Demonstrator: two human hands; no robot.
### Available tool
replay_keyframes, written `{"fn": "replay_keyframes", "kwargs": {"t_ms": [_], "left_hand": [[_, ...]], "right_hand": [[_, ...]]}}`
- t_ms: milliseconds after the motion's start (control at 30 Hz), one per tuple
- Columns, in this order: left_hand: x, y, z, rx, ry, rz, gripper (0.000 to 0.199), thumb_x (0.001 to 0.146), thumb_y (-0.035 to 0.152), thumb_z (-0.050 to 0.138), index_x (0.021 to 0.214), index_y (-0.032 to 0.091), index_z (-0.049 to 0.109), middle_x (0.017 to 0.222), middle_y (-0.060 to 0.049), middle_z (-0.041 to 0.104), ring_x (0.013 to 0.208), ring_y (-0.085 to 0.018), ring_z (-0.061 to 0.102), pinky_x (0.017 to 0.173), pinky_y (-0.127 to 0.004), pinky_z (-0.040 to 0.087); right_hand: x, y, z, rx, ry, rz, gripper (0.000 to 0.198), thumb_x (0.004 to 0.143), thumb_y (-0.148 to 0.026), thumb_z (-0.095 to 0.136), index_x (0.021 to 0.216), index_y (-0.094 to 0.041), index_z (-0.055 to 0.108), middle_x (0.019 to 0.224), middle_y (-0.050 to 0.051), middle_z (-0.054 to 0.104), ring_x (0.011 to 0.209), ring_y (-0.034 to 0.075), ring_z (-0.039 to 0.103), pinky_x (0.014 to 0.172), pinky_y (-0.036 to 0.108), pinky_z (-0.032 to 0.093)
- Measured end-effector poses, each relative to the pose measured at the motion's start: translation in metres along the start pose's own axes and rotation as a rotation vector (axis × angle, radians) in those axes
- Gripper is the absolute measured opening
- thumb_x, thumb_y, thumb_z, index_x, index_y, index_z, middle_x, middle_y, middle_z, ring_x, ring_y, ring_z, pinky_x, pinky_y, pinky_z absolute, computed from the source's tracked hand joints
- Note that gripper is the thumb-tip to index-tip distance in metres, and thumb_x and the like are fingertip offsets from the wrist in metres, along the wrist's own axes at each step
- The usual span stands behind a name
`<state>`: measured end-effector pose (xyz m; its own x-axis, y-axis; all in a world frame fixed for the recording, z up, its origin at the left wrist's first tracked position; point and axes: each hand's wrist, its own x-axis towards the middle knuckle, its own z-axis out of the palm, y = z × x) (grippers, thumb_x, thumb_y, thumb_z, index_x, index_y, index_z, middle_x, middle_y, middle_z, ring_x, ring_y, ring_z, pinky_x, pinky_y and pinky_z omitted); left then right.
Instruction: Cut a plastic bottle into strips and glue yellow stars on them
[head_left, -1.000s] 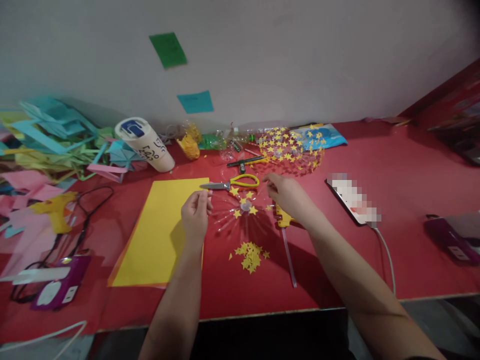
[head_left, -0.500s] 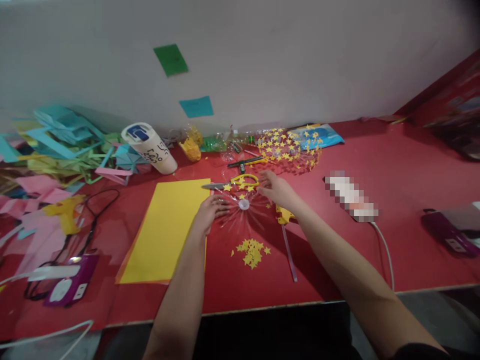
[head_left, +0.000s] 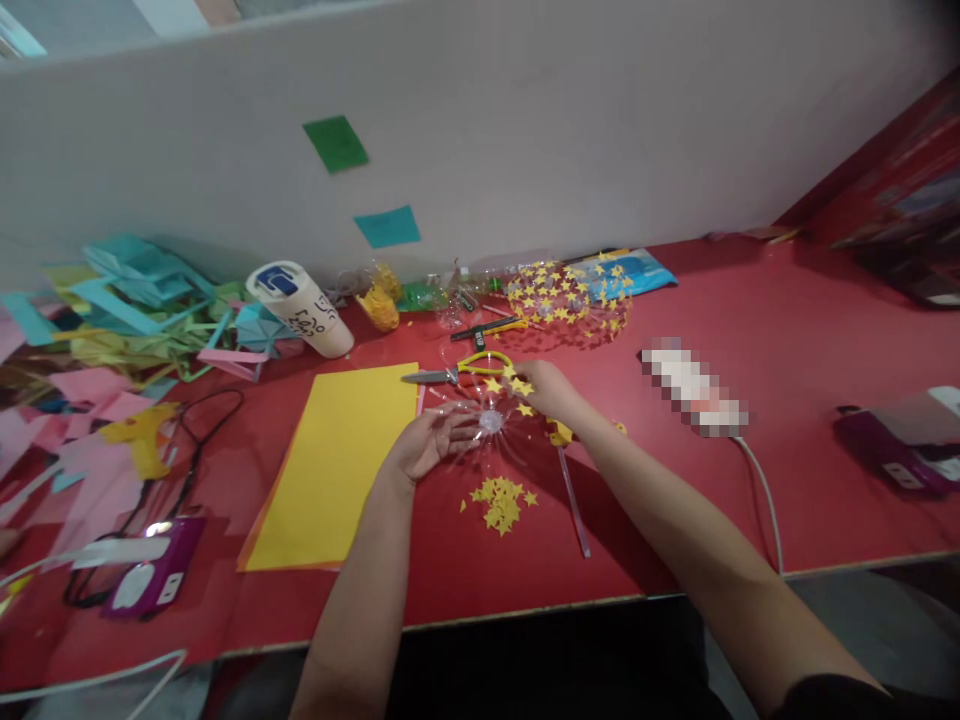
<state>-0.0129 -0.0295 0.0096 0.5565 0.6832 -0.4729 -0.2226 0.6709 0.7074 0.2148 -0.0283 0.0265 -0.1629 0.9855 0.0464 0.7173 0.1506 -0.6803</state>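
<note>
Between my hands is a clear plastic bottle cut into thin fanned-out strips (head_left: pixel 491 422), its round neck in the middle. Yellow stars sit on several strip tips at its far right side. My left hand (head_left: pixel 433 441) lies at its left edge, palm turned partly up, fingers stretched among the strips. On the far right side, the fingers of my right hand (head_left: pixel 541 388) are curled in at the strips, beside the stars; their tips are partly hidden. A pile of loose yellow paper stars (head_left: pixel 501 504) lies just in front. Behind the bottle are yellow-handled scissors (head_left: pixel 457 372).
Yellow paper sheets (head_left: pixel 334 465) lie left, near a yellow glue gun (head_left: pixel 142 440) and a purple power block (head_left: pixel 154 570). A clear glue stick (head_left: pixel 574 502) extends towards me. Behind stand a white tumbler (head_left: pixel 307 315) and another star-covered plastic piece (head_left: pixel 562 293).
My right hand has closed in on the strips, and the stars there have shifted right. My left hand has turned its palm upward and reached further in. The view has tilted slightly.
</note>
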Motion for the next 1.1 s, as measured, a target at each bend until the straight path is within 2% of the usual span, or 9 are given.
{"fn": "replay_keyframes", "kwargs": {"t_ms": [100, 167, 233, 333, 500, 700, 800, 967, 1100], "left_hand": [[-0.001, 0.003, -0.002, -0.059, -0.059, -0.022, 0.033, 0.088, 0.034, 0.047, 0.098, 0.010, 0.066, 0.101, -0.017, 0.073, 0.081, -0.024, 0.072, 0.071, -0.036, 0.059], [-0.003, 0.003, 0.001, -0.043, -0.052, 0.013, 0.030, 0.085, 0.036, 0.052, 0.098, 0.013, 0.066, 0.101, -0.015, 0.073, 0.079, -0.023, 0.072, 0.069, -0.034, 0.059], [-0.004, 0.000, 0.007, 0.027, -0.002, 0.102, 0.024, 0.078, 0.028, 0.065, 0.100, 0.017, 0.067, 0.103, -0.011, 0.073, 0.076, -0.019, 0.072, 0.070, -0.031, 0.058], [-0.003, -0.009, 0.018, 0.158, 0.041, 0.244, 0.041, 0.063, 0.015, 0.077, 0.102, 0.021, 0.066, 0.102, -0.007, 0.072, 0.074, -0.017, 0.071, 0.075, -0.032, 0.057], [0.000, -0.022, 0.034, 0.235, 0.015, 0.305, 0.051, 0.057, 0.017, 0.082, 0.106, 0.021, 0.065, 0.093, -0.005, 0.071, 0.069, -0.017, 0.069, 0.075, -0.034, 0.055], [-0.001, -0.026, 0.046, 0.258, 0.040, 0.334, 0.037, 0.054, 0.021, 0.084, 0.089, 0.018, 0.070, 0.082, -0.004, 0.073, 0.068, -0.017, 0.067, 0.073, -0.033, 0.054], [-0.001, -0.028, 0.048, 0.260, 0.020, 0.347, 0.034, 0.056, 0.026, 0.083, 0.087, 0.018, 0.072, 0.083, -0.005, 0.073, 0.073, -0.019, 0.068, 0.074, -0.035, 0.055], [-0.002, -0.028, 0.045, 0.215, 0.077, 0.399, 0.042, 0.053, 0.030, 0.085, 0.091, 0.019, 0.071, 0.082, -0.003, 0.072, 0.066, -0.016, 0.066, 0.070, -0.032, 0.054], [-0.002, -0.024, 0.047, 0.149, 0.161, 0.463, 0.045, 0.050, 0.027, 0.086, 0.090, 0.019, 0.069, 0.076, 0.001, 0.069, 0.062, -0.013, 0.063, 0.066, -0.029, 0.053]], "right_hand": [[-0.001, -0.002, -0.012, 0.045, 0.021, 0.025, 0.011, 0.069, -0.019, 0.058, 0.074, -0.016, 0.068, 0.068, 0.003, 0.067, 0.067, 0.017, 0.059, 0.060, 0.024, 0.038], [-0.003, -0.005, -0.020, 0.076, 0.027, 0.042, 0.013, 0.072, -0.023, 0.055, 0.072, -0.015, 0.067, 0.064, 0.002, 0.063, 0.062, 0.015, 0.055, 0.058, 0.024, 0.036], [-0.006, -0.009, -0.028, 0.103, 0.031, 0.060, 0.017, 0.074, -0.026, 0.052, 0.072, -0.016, 0.066, 0.062, 0.000, 0.060, 0.057, 0.013, 0.051, 0.055, 0.024, 0.034], [-0.010, -0.016, -0.037, 0.156, 0.021, 0.107, 0.016, 0.074, -0.027, 0.052, 0.070, -0.017, 0.064, 0.058, -0.001, 0.055, 0.053, 0.011, 0.045, 0.053, 0.025, 0.032], [-0.016, -0.030, -0.043, 0.227, 0.019, 0.119, 0.010, 0.070, -0.021, 0.051, 0.067, -0.018, 0.060, 0.060, -0.001, 0.055, 0.053, 0.011, 0.045, 0.052, 0.025, 0.031], [-0.020, -0.040, -0.044, 0.246, 0.004, 0.115, 0.010, 0.074, -0.022, 0.053, 0.067, -0.018, 0.059, 0.060, -0.002, 0.054, 0.053, 0.009, 0.042, 0.052, 0.025, 0.030], [-0.023, -0.043, -0.046, 0.233, 0.022, 0.063, 0.012, 0.078, -0.023, 0.055, 0.068, -0.017, 0.060, 0.064, -0.001, 0.059, 0.058, 0.010, 0.047, 0.056, 0.026, 0.033], [-0.032, -0.050, -0.060, 0.285, 0.161, 0.044, 0.018, 0.082, -0.036, 0.060, 0.083, -0.019, 0.065, 0.072, 0.001, 0.065, 0.064, 0.013, 0.056, 0.060, 0.028, 0.041], [-0.048, -0.063, -0.074, 0.296, 0.445, -0.083, 0.014, 0.084, -0.034, 0.058, 0.089, -0.022, 0.064, 0.084, 0.002, 0.068, 0.077, 0.015, 0.062, 0.071, 0.031, 0.048]]}}
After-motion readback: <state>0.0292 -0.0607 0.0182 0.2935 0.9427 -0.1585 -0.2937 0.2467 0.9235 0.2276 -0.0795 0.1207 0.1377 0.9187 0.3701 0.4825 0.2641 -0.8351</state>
